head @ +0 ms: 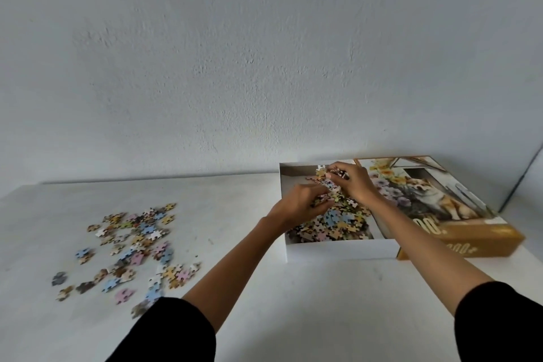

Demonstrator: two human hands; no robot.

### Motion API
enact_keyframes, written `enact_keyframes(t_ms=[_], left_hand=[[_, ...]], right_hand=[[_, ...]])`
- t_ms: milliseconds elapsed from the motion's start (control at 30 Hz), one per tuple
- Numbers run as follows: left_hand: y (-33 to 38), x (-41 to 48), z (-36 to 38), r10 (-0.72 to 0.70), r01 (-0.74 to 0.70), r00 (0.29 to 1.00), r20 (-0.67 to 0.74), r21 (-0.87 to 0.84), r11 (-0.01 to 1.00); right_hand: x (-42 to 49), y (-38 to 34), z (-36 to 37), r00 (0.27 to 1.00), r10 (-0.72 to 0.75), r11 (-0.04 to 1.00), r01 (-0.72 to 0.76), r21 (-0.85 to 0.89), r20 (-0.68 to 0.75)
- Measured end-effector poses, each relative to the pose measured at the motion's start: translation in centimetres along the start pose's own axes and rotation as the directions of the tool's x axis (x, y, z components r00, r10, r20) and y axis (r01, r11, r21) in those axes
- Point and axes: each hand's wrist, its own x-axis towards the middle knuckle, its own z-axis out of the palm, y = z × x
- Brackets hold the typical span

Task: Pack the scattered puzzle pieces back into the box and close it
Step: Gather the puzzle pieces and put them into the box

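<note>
A handful of puzzle pieces (329, 189) was bunched between your left grip (298, 203) and right grip (354, 182), both curled around it, just above the part-filled white box (338, 250). The step called for parting the grips low over the heap (338, 223), so none bounced out. More scattered pieces (132, 247) lay on the counter (264, 288) well left of the left grip; the lid (458, 214) sat just right of the right grip.
</note>
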Motion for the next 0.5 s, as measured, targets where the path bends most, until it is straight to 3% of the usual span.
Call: enact_keyframes(t_ms=[167, 333, 500], left_hand=[[-1.0, 0.0, 0.7, -0.058, 0.051, 0.997, 0.051, 0.125, 0.991], [-1.3, 0.1, 0.5, -0.026, 0.025, 1.0, 0.013, 0.1, 0.995], [-1.1, 0.4, 0.5, -0.007, 0.005, 1.0, 0.028, 0.077, 0.997]], right_hand=[[0.5, 0.8, 0.3, 0.998, 0.038, 0.998, -0.035, -0.048, 0.05], [1.0, 1.0, 0.3, 0.998, 0.054, 0.999, -0.054, -0.006, -0.036], [0.9, 0.7, 0.5, 0.999, 0.022, 1.0, -0.021, 0.015, -0.028]])
